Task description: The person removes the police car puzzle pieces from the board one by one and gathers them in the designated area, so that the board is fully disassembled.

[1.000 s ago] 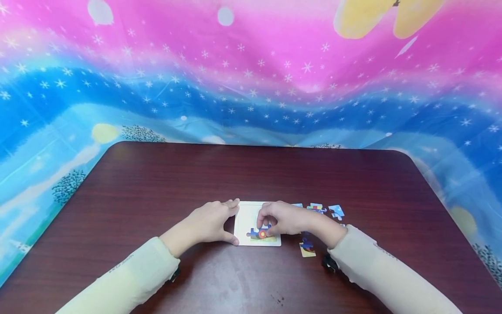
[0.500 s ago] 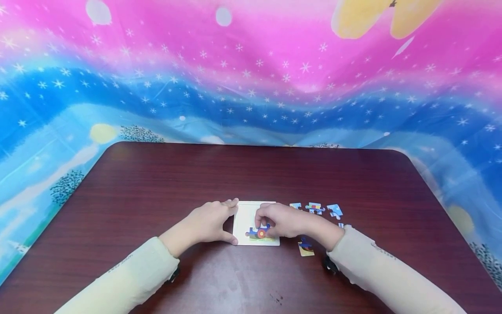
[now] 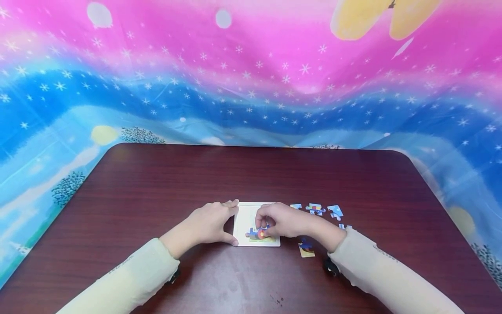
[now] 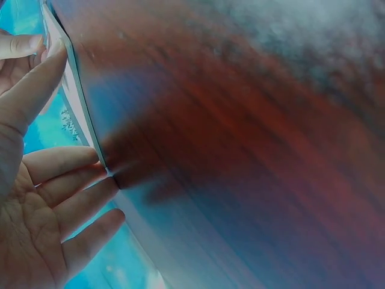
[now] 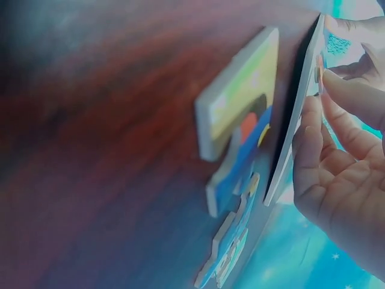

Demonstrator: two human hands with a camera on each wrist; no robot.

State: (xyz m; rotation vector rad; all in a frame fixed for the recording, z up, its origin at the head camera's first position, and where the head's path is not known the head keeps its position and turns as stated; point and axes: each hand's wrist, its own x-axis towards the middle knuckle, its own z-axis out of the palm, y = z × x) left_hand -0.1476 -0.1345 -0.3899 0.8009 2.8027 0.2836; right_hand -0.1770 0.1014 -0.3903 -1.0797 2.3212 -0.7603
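Observation:
In the head view, a small white puzzle board (image 3: 244,216) lies flat on the table. My left hand (image 3: 211,221) steadies its left side, thumb at the near corner and fairly straight fingers at the far one. Low inside the board are colourful jigsaw pieces (image 3: 252,235), blue, yellow-green and red. Over them my right hand (image 3: 285,219) pinches a puzzle piece (image 3: 261,234) between thumb and fingers, partly hidden by the fingertips. From the right wrist, the thumb (image 5: 346,93) meets the piece at the surface of the board (image 5: 295,126), with other fingers curled along its edge.
Several loose jigsaw pieces lie right of the board: a yellow-and-blue one (image 3: 306,249) near my right wrist, a red-and-yellow one (image 3: 315,209) and a light blue one (image 3: 335,212) farther back. The right forearm hides part of this group. A patterned cloth (image 3: 251,78) hangs behind the dark table (image 3: 176,174).

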